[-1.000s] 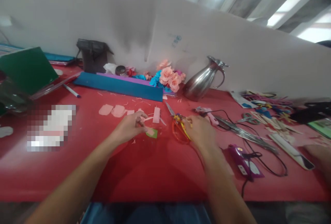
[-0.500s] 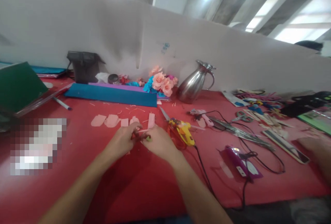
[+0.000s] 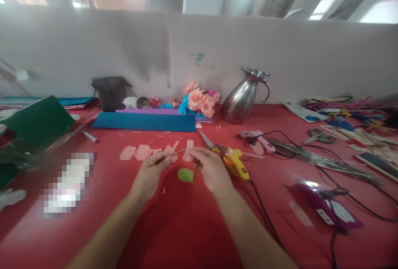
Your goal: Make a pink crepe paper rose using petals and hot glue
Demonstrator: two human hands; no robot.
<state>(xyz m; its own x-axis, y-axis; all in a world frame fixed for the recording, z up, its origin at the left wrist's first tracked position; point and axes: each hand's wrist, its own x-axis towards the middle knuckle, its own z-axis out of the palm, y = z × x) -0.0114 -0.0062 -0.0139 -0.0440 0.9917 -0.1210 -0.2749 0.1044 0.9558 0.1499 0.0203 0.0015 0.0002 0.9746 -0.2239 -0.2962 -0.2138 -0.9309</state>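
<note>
My left hand (image 3: 151,173) is closed in a pinch on a thin pink paper strip (image 3: 175,146), which sticks up from the fingertips. To its right, my right hand (image 3: 212,169) has its thumb and fingers pressed together; whatever they hold, if anything, is too small to make out. Just behind those fingers is a flat pink paper piece (image 3: 188,149). Between and below the hands lies a green paper piece with a rounded end (image 3: 185,175). Pink paper petals (image 3: 143,152) form a row behind my left hand, which partly covers some.
A yellow glue gun (image 3: 238,164) and scissors (image 3: 205,139) lie right of my right hand, cords trailing. Behind are a blue paper roll (image 3: 143,122), paper flowers (image 3: 200,101) and a steel jug (image 3: 244,99). Wires (image 3: 323,159) and a purple device (image 3: 332,209) lie farther right.
My hands have moved apart; before, they were together at a pink strip. The green paper piece now shows fully on the table. The view has levelled.
</note>
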